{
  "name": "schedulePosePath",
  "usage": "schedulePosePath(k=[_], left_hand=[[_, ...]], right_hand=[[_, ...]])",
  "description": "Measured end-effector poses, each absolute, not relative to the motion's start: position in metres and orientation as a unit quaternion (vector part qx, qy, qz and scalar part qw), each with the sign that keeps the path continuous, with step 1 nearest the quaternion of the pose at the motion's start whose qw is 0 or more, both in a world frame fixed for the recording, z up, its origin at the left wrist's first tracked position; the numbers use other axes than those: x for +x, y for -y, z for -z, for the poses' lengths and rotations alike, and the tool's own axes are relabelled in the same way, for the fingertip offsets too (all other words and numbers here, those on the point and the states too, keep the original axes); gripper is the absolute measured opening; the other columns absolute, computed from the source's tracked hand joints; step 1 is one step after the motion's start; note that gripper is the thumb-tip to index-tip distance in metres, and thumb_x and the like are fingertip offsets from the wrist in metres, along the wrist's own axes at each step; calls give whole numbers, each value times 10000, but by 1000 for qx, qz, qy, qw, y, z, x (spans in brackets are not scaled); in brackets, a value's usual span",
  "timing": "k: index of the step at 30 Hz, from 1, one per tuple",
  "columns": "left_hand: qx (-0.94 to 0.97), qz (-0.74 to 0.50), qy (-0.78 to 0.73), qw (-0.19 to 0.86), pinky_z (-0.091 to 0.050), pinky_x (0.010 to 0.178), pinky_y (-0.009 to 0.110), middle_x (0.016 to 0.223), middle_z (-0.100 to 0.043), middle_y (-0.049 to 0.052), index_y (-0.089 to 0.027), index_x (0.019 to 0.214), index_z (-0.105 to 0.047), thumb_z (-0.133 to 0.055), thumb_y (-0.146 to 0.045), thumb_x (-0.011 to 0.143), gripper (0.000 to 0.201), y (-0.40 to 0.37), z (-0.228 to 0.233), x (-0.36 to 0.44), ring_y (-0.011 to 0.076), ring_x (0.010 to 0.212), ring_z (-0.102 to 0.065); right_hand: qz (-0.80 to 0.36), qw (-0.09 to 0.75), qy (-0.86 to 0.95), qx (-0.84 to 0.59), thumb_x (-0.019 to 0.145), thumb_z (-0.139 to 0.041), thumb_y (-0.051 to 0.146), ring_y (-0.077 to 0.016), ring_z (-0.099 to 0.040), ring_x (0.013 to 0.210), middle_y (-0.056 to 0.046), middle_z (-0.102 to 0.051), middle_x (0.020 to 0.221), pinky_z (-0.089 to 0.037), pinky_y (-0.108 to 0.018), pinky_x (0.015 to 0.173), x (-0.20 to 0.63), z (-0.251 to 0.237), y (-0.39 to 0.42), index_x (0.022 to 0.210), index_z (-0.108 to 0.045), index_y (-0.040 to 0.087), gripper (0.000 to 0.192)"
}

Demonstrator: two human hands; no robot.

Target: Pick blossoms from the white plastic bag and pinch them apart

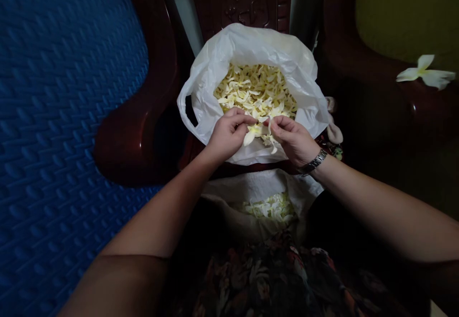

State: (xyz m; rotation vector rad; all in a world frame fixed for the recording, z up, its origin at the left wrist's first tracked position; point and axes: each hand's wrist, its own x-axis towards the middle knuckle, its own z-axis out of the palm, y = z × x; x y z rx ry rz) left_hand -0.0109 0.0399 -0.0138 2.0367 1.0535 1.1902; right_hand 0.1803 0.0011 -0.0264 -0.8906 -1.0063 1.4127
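A blue mat (53,140) covers the floor at left. A dark wooden chair (143,130) carries an open white bag (251,44), its mouth spread wide so the petals (256,90) inside stay within reach. Nearer the person, a second bag (258,183) with more petals sits at the lap, apparently a separate lot. Both hands work over the first bag's near rim. The left hand (227,133) and right hand (292,137) are each pinched closed on one flower (256,133) held between them. A loose flower (425,72) lies at right. Lighting is dim.
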Motion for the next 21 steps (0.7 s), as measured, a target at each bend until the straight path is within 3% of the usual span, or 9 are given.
schedulePosePath(k=[6,12,15,21], left_hand=[[727,-469,-443,234,-499,823,301,804,-647,29,-166,782,-792,-556,-85,756,250,-55,7,-28,166,844,-620],[728,-448,-378,356,-466,726,279,756,-668,26,-164,694,-766,-718,-224,737,88,-38,-10,-23,152,766,-608],[729,-422,-366,395,-443,664,265,757,-665,32,-155,697,-763,-786,-299,726,149,-26,-12,-11,134,717,-584],[722,-418,-357,420,-492,740,274,809,-678,39,-170,762,-800,-747,-256,763,101,-19,-7,-1,134,766,-606]], right_hand=[[-656,547,390,-345,608,-940,418,-112,-557,754,3,-652,846,-498,-254,763,191,16,-5,703,-652,198,375],[-744,487,350,-295,543,-947,260,-98,-543,659,52,-580,707,-545,-262,705,197,17,-8,703,-576,211,407],[-713,498,372,-326,573,-945,326,-97,-547,655,48,-589,706,-522,-254,670,192,21,-6,728,-580,205,414],[-545,560,489,-388,690,-877,499,-97,-477,632,52,-542,690,-425,-246,621,182,28,-1,826,-616,212,410]])
